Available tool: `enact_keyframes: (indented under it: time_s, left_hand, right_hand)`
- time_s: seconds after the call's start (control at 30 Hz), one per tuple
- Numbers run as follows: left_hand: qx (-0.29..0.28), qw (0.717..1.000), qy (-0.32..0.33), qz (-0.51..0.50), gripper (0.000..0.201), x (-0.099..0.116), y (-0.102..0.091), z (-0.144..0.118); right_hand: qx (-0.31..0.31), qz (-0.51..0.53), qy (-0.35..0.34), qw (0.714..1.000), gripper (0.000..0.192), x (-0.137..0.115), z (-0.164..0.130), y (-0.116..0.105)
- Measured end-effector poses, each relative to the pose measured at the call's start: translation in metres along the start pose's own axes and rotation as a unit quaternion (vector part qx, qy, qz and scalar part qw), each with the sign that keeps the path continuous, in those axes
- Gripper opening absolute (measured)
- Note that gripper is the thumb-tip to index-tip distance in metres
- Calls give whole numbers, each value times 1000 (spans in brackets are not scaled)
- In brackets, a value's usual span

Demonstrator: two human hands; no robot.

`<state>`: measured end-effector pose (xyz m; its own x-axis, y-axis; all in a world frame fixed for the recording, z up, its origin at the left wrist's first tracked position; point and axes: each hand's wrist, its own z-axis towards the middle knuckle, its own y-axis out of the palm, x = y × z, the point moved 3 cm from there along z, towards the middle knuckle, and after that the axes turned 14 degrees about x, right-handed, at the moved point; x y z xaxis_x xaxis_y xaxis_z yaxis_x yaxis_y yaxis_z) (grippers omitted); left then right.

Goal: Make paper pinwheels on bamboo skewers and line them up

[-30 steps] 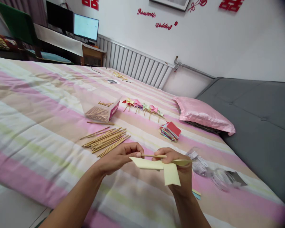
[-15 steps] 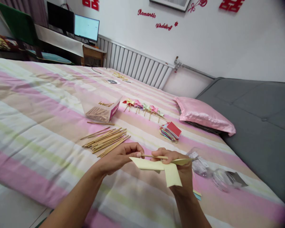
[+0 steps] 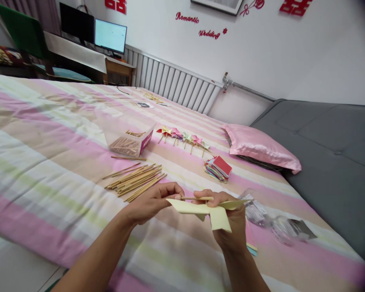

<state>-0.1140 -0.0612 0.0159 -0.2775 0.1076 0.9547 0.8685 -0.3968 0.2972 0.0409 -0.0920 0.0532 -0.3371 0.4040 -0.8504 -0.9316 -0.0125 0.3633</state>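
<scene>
My left hand [image 3: 158, 202] pinches one end of a thin wooden stick [image 3: 188, 198]. Around the stick's other end, the fingers of my right hand [image 3: 228, 211] are closed. A pale yellow paper pinwheel [image 3: 219, 219] sits at that end, just below my right fingers, its folded blades spreading left, right and down. My right palm is partly hidden behind the paper. Left of my left hand lies a pile of loose wooden sticks [image 3: 136, 178]. Beyond my hands rests a stack of coloured paper squares [image 3: 219, 167] with a red sheet on top.
A clear box [image 3: 130, 144] of sticks stands behind the pile. Several finished small pinwheels [image 3: 185, 138] lie in a row further back. Clear plastic packaging [image 3: 280, 227] lies at the right, near a pink pillow [image 3: 258, 146]. Striped bedding [image 3: 63, 194] covers the bed.
The yellow pinwheel has turned slightly, its lower blade tipping up a little. Both hands keep their hold on the stick at nearly the same place.
</scene>
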Motion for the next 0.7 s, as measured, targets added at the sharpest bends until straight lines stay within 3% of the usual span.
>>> enact_keyframes:
  time_s: [0.5,0.7]
  left_hand:
    - [-5,1000,1,-5,18,0,0,0]
    - [-7,1000,-2,-1,19,-1,2,-1]
  right_hand:
    - [15,-31,-15,999,11,-1,0,-1]
    - [-9,-18,-36,999,7,-2,1,-2]
